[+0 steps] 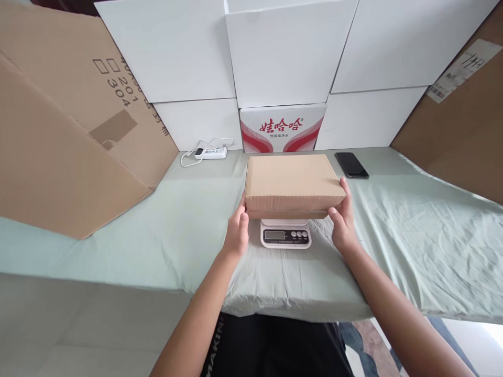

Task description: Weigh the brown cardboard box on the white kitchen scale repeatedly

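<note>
A brown cardboard box (293, 180) is held level between both hands, over a small white digital scale (286, 234). My left hand (237, 230) grips its left end, thumb at the near corner and fingers along the side. At the right end, my right hand (343, 222) clasps the box in the same way. The box hides the scale's weighing platform, so I cannot tell whether the two touch. Only the scale's front shows, with its display and several round buttons; no digits are readable.
Pale green cloth (188, 225) covers the table. Behind stand stacked white boxes (291, 52) and a red-and-white printed carton (282, 128). A white power strip (211, 153) with a cable lies back left, a black phone (351, 165) back right. Large cardboard sheets (51, 131) flank the table.
</note>
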The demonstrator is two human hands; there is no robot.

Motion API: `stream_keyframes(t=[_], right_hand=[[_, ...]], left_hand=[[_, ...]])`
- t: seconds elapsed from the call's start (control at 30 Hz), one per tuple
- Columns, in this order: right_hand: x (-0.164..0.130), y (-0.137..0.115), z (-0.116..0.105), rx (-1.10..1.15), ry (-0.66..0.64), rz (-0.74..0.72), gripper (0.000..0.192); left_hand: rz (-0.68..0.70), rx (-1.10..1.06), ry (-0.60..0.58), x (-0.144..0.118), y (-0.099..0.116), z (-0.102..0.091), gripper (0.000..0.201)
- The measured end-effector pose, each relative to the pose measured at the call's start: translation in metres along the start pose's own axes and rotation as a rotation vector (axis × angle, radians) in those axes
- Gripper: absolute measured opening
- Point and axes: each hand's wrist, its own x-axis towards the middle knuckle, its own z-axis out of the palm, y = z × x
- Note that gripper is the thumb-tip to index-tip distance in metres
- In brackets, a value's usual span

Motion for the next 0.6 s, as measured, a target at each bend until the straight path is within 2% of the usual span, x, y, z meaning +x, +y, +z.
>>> stream_keyframes(t=[0.2, 0.4, 0.6], right_hand=[[0.0, 0.006, -0.001, 0.031, 0.044, 0.021, 0.089], [0.009, 0.014, -0.011, 0.112, 0.24, 0.072, 0.088], [0.008, 0.015, -0.006, 0.112, 0.223, 0.119, 0.079]], left_hand=[[0.026, 0.009, 0.027, 0.001, -0.005, -0.004, 0.098], [0.05, -0.05, 0.296, 0.008, -0.013, -0.014, 0.099], [0.013, -0.046, 0.276, 0.008, -0.017, -0.013, 0.095]])
